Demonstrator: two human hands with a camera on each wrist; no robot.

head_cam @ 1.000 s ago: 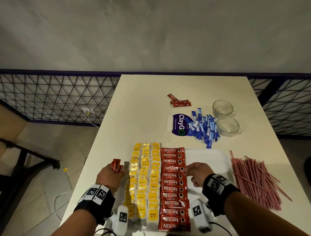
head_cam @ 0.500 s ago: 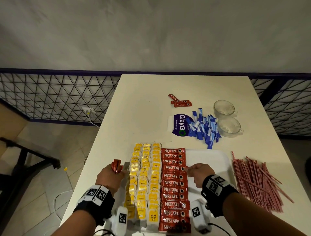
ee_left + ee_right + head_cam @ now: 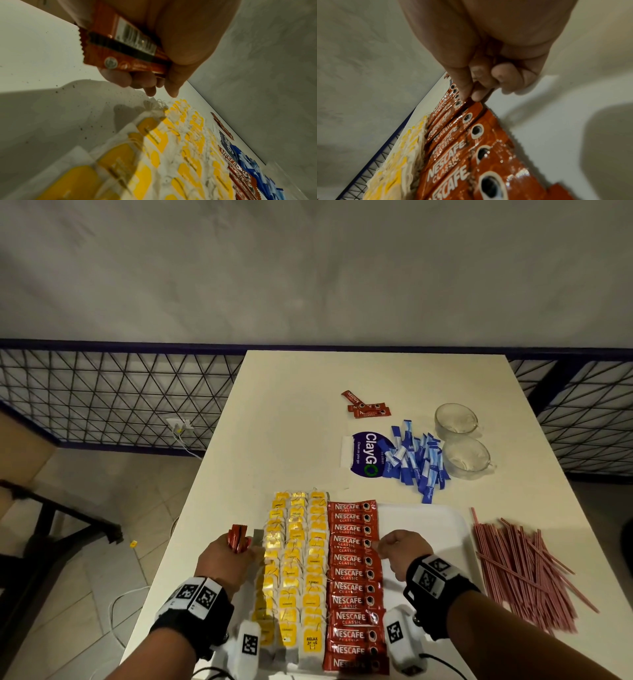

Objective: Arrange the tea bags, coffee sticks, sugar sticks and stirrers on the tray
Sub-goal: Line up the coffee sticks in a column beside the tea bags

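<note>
Pinching coffee stick [image 3: 352, 544] still, hands [image 3: 399, 551] unmoved

We see yellow-tagged tea bags [image 3: 295, 570] in three columns beside a column of red coffee sticks [image 3: 354, 583] on the white tray [image 3: 424, 522], blue sugar sticks [image 3: 416, 462] and pink stirrers [image 3: 524, 570] off it.

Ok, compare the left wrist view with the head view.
Only the left wrist view shows the barcode side of the coffee sticks that the left hand holds. Only the head view shows the right hand, stirrers, glass cups and bare tray. Both show the tea bags, the coffee row and the blue sugar sticks.
</note>
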